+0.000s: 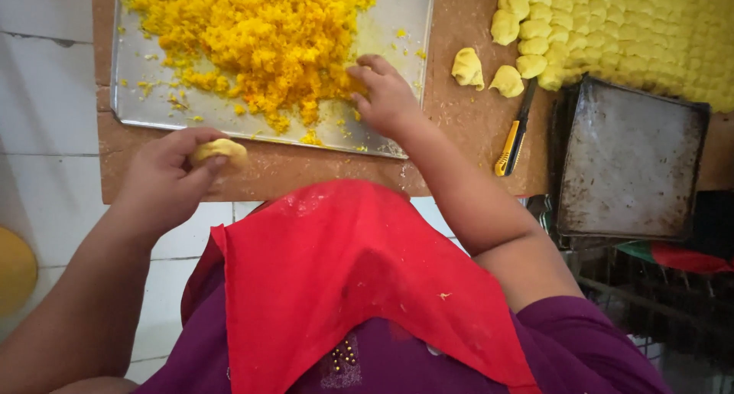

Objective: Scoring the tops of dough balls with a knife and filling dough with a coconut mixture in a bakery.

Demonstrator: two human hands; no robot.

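My left hand [164, 181] is closed around a small pale yellow dough piece [222, 151], held just in front of the metal tray's near edge. My right hand [384, 96] reaches onto the shiny metal tray [153, 112] and pinches at the edge of the heap of bright yellow crumbly filling [260, 38]. Whether it has filling between its fingers is hard to tell. Two loose dough lumps [468, 66] lie on the brown board [466, 126] right of the tray.
Rows of many shaped yellow dough pieces [634, 27] fill the top right. A yellow-handled utility knife [514, 138] lies on the board beside a dark, worn baking tray [631, 161]. A red cloth [344, 279] covers my lap. White floor tiles [46, 96] lie to the left.
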